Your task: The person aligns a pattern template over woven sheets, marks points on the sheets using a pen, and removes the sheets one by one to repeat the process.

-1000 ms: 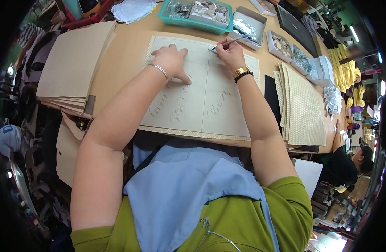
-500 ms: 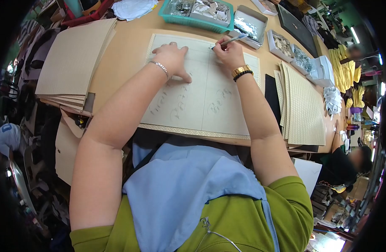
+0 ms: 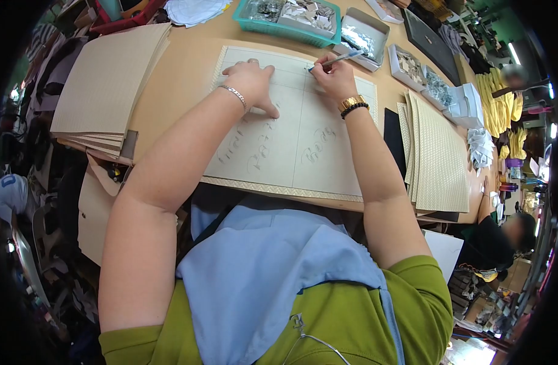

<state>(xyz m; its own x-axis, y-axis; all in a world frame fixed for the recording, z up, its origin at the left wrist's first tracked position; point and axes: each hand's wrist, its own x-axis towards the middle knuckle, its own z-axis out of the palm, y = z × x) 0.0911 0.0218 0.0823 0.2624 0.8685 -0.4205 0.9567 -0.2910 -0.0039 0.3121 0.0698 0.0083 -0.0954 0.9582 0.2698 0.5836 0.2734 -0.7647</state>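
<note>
A pale sheet [image 3: 334, 173] with ruled lines and pencil-like handwriting lies in front of me, on top of a textured cream sheet [image 3: 254, 185] whose border shows around it. Pressed on its upper left part is my left hand [image 3: 253, 84], fingers spread, holding nothing. My right hand [image 3: 335, 78] grips a pen [image 3: 346, 58] near the sheet's upper edge, beside a long ruled line. The pen's tip points down at the paper, though whether it touches I cannot tell.
Stacks of textured cream sheets stand left [image 3: 109, 85] and right [image 3: 434, 152]. Along the back are a teal basket [image 3: 285, 32] of small pieces, a box [image 3: 361, 36] with clear packets, and a white box [image 3: 406, 66]. At far right a person [image 3: 495, 240] in dark clothing sits by the table.
The view has shifted slightly. My right hand keeps the pen at nearly the same spot, with the pen tilted a little differently. My left hand stays spread on the sheet.
</note>
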